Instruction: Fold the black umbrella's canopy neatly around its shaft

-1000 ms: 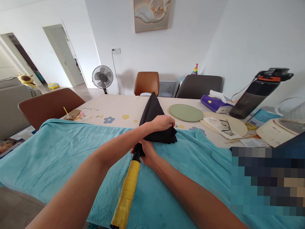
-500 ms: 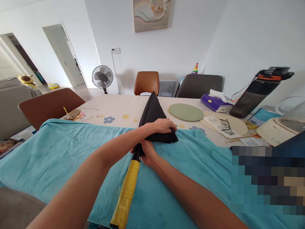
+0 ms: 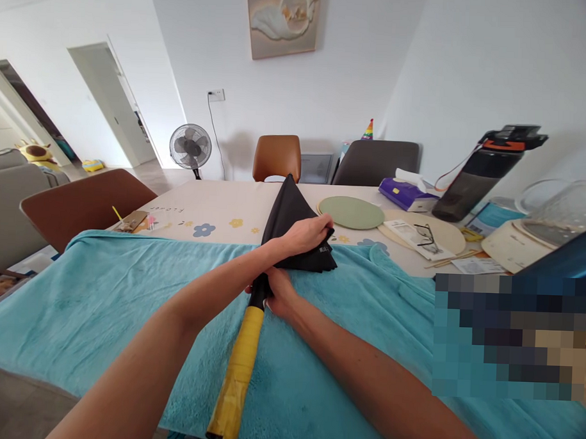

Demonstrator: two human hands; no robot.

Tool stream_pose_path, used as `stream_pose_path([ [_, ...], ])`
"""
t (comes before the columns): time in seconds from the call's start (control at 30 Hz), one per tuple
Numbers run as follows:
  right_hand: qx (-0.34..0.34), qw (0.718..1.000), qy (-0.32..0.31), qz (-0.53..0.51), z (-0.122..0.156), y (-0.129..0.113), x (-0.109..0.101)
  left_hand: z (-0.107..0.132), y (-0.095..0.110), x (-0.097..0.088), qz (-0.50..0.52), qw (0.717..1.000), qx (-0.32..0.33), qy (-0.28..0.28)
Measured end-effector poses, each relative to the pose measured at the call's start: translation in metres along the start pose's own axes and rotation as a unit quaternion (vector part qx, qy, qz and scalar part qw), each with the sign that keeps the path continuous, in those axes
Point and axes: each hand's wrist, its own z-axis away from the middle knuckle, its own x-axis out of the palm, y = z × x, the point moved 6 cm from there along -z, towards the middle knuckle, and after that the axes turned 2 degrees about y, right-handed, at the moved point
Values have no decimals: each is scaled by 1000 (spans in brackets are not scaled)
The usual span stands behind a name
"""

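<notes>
Ok so the left hand [image 3: 308, 235] is stretching over the black umbrella [image 3: 284, 209], fingers pinching its folds, while the right hand [image 3: 281, 293] is curling its fingers round the umbrella's shaft [image 3: 258, 294].

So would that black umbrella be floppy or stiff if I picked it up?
The black umbrella would probably feel stiff along its yellow handle, which looks straight. Its cloth would likely flop, since its edge shows loose folds by the left hand. The handle looks round, but the cloth spreading to one side might keep it from rolling far.
</notes>
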Motion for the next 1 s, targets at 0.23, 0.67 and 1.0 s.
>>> stream_pose_path([
  [0.23,42,999,1,-8,-2,4,-3,29,-42,-68,153,965,-88,193],
  [0.67,41,997,-33,-59,1,1,1,147,-192,-83,262,842,-356,311],
  [1.0,66,995,0,-77,3,-5,-2,154,-204,-80,73,910,-354,200],
])
